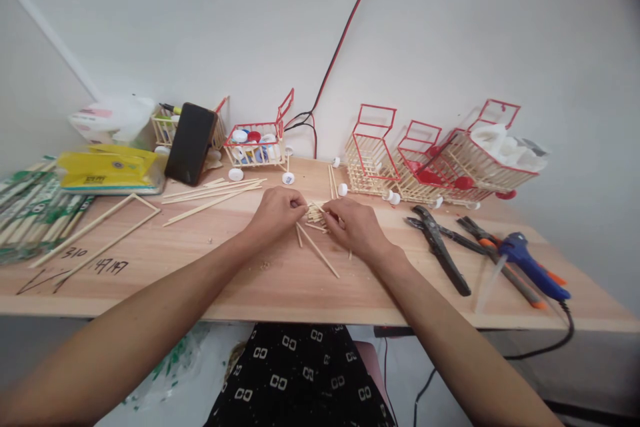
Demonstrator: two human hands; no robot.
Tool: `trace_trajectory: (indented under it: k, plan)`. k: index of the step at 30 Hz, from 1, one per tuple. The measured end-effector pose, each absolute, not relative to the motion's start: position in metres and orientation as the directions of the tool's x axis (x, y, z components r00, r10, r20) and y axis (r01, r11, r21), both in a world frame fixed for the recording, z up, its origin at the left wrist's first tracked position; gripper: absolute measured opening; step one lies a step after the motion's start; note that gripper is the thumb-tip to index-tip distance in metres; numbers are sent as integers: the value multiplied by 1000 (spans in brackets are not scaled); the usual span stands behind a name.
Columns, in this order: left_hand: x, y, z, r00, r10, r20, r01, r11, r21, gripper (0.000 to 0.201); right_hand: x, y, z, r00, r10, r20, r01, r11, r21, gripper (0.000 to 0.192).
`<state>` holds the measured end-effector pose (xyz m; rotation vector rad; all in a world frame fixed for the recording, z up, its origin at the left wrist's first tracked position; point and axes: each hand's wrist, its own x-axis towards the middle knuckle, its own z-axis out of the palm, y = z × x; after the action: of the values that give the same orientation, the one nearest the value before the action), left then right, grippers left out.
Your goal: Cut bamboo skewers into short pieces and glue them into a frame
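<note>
While both forearms reach in from the near edge of the tabletop [280,287], the left hand [274,213] and the right hand [353,227] meet over a small bundle of short bamboo sticks [315,212] that lies between them, just beyond the fingertips of each. The left hand has its fingers curled and pressed together, pinching one end of the bundle from the left; the right hand closes its thumb and forefinger on the other end from the right, so the sticks' long axes run roughly left to right, across the line of the arms. Both hands sit about equally near the bundle, touching it. A longer loose stick [319,252] lies on the wood just under the hands, slanting from upper left towards lower right, and a few more short pieces lie beside it. Further left lie several long skewers [213,195] and a triangular stick frame [100,230]. To the right, well apart from the hands, rest black pliers [440,248] and a blue glue gun [533,268]. Along the wall stand small stick-built shopping carts [400,163] with red rims, and one holding bottle caps [254,144] beside a leaning black phone [191,143].
</note>
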<state>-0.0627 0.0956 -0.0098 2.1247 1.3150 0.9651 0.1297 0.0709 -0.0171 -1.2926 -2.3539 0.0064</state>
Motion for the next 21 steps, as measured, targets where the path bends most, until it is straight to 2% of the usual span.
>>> trace_trajectory:
  k: [21]
  plan:
    - [-63, 97, -11, 302, 900, 315, 589, -436, 681, 15, 129, 69, -15, -460, 801, 384, 801, 561, -210, 14]
